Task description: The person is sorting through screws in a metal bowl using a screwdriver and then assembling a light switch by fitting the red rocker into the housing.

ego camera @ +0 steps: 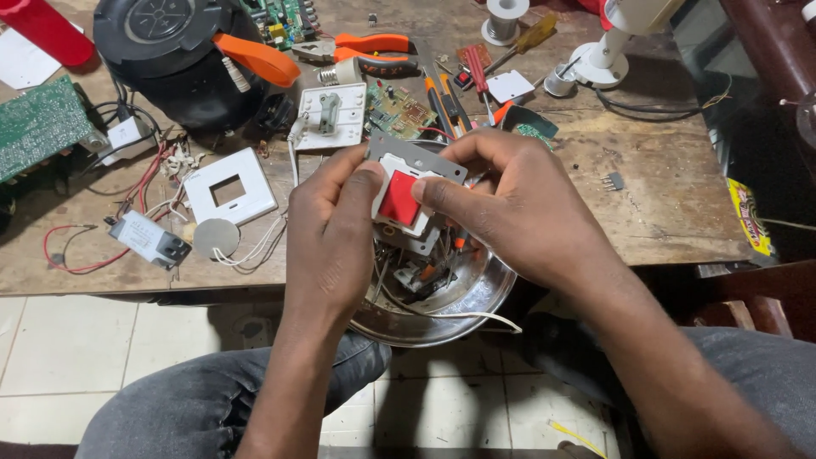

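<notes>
Knees in grey jeans [212,408] frame the bottom of the head view, above a pale tiled floor [68,348]. Both of the person's bare hands meet over a metal bowl [476,297] that sits at the near edge of a worn wooden surface [663,195]. Between them is a wall switch [408,197]: a grey plate with a white frame and a red rocker, tilted toward the camera. The left hand [331,229] has a closed grip on the switch's left side, thumb pressed against the white frame. The right hand [510,204] has a closed grip on its right side, thumb resting on the edge of the red rocker and fingers curled over the top of the plate. Inside the bowl, under the switch, lie loose parts and a white wire [459,316] that trails over the rim.

Farther back on the surface, a white switch cover with a square hole [229,191] lies near a small white box with wires [149,240]. Behind the hands sit another white switch plate [330,115], a small green circuit board [399,109], orange-handled pliers [374,47] and a red screwdriver [476,72]. A black round appliance with an orange handle [183,55] stands at the back left, beside a larger green circuit board [38,123].
</notes>
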